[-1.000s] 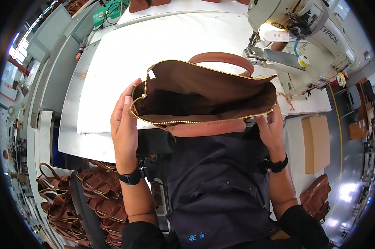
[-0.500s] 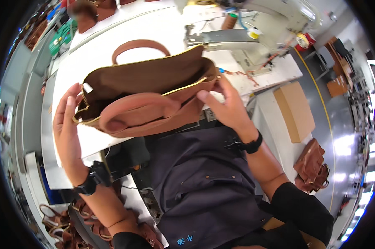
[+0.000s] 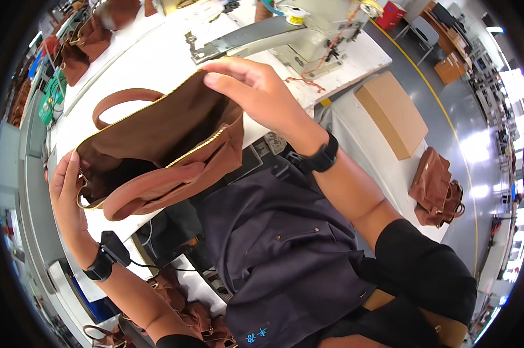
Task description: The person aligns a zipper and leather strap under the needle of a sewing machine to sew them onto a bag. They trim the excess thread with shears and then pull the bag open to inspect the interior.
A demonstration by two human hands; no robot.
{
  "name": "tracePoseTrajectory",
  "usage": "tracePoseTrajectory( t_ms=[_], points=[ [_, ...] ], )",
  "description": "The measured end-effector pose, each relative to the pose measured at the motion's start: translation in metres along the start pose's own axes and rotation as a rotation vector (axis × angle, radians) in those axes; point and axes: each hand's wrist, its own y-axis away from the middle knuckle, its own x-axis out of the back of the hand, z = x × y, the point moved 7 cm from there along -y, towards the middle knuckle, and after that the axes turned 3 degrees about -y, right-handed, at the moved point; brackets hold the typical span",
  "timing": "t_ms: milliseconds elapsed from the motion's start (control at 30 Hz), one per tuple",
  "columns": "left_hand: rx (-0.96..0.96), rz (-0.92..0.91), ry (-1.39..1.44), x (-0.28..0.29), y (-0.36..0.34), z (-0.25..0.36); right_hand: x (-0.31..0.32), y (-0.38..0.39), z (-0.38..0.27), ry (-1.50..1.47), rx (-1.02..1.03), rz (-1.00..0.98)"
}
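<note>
Between my hands is a brown handbag [image 3: 222, 149] with two rolled handles, its zipped top gaping to show a dark brown lining. My left hand [image 3: 67, 188] grips the bag's left end, thumb at the zip edge and the other fingers partly hidden behind. At the far right corner of the opening, my right hand [image 3: 247, 87] pinches the upper edge near the end of the gold zip. The bag is tilted, its right end raised toward the sewing machine [image 3: 262, 39]. Its far side and base are mostly hidden.
The white worktable [image 3: 157, 55] lies under and behind the bag. A cardboard box [image 3: 392, 113] and another brown bag [image 3: 436, 188] rest on a covered surface at the right. More brown bags [image 3: 195, 316] sit low at the left, others [image 3: 91, 37] at the far left.
My right hand has shifted from the bag's right end to the far corner of its opening. The bag has tilted, its left end lower, and appears further left in view.
</note>
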Motion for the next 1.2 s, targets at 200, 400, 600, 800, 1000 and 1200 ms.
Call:
tracePoseTrajectory(
  t_ms=[200, 400, 600, 800, 1000, 1200],
  points=[
    [0.03, -0.009, 0.048, -0.009, -0.014, 0.001, 0.008, -0.011, -0.003, 0.122, -0.043, 0.025],
    [0.091, -0.015, 0.083, 0.005, -0.003, 0.001, 0.0, -0.01, 0.003, 0.073, -0.133, 0.044],
    [0.038, -0.08, 0.069, -0.023, 0.003, 0.018, 0.013, -0.008, 0.005, 0.12, -0.151, 0.089],
    [0.039, -0.152, 0.153, -0.022, -0.001, 0.016, 0.006, -0.01, 0.007, -0.062, -0.127, 0.086],
    [0.019, 0.088, -0.029, -0.02, 0.015, 0.038, 0.009, -0.008, 0.01, -0.058, -0.097, 0.092],
    [0.177, 0.136, -0.358, -0.017, 0.094, 0.059, 0.009, 0.033, 0.007, 0.017, 0.024, 0.162]
  ],
)
